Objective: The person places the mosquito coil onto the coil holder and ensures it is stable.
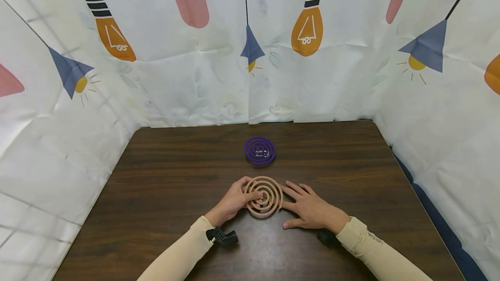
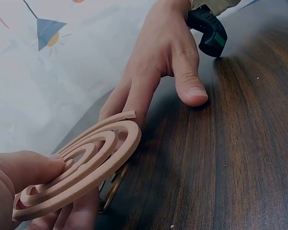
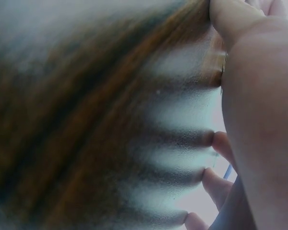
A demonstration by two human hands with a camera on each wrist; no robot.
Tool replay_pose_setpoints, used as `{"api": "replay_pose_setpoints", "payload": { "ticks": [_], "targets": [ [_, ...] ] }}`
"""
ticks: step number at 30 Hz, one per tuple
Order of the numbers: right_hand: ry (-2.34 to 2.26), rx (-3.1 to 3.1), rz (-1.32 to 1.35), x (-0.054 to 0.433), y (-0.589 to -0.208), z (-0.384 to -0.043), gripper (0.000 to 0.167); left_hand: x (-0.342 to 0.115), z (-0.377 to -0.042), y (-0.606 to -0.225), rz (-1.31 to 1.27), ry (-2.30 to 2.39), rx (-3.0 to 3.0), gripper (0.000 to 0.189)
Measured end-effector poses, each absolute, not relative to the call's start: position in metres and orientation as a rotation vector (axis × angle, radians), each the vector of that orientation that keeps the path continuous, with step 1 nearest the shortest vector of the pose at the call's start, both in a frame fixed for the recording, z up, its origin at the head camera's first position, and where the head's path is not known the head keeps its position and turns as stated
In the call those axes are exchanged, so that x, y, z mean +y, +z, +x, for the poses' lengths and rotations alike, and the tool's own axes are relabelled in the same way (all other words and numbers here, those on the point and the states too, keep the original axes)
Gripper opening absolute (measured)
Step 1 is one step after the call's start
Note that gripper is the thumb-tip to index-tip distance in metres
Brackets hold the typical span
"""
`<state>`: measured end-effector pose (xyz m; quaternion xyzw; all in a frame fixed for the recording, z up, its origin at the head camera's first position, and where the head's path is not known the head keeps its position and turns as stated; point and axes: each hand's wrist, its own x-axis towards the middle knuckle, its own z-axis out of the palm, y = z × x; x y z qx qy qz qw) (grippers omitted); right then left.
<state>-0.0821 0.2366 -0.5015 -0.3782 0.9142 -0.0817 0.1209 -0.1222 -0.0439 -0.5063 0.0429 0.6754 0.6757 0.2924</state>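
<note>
A tan mosquito coil (image 1: 262, 215) is in my left hand (image 1: 233, 199), its thumb lying on top and the other fingers beneath. In the left wrist view the coil (image 2: 86, 186) is tilted, and a thin metal piece (image 2: 116, 189) shows under its edge. My right hand (image 1: 312, 210) rests on the table with fingers spread, its fingertips beside the coil's right edge; whether they touch it I cannot tell. Past the hands lies a purple mosquito coil (image 1: 259, 162), with something small and metallic showing through its centre.
The dark wooden table (image 1: 175, 177) has its far edge against a printed white cloth (image 1: 218, 90), which also hangs at both sides. Black devices (image 1: 223, 236) are strapped to both wrists.
</note>
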Motion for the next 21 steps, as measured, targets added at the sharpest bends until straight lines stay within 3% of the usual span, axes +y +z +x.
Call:
{"api": "replay_pose_setpoints", "payload": {
  "ticks": [21],
  "targets": [
    [-0.245, 2.665, -1.099, 0.2369, -0.5013, -0.0821, 0.075, -0.046, -0.1225, -0.5054, 0.106, 1.793, 1.774, 0.052]
  ]
}}
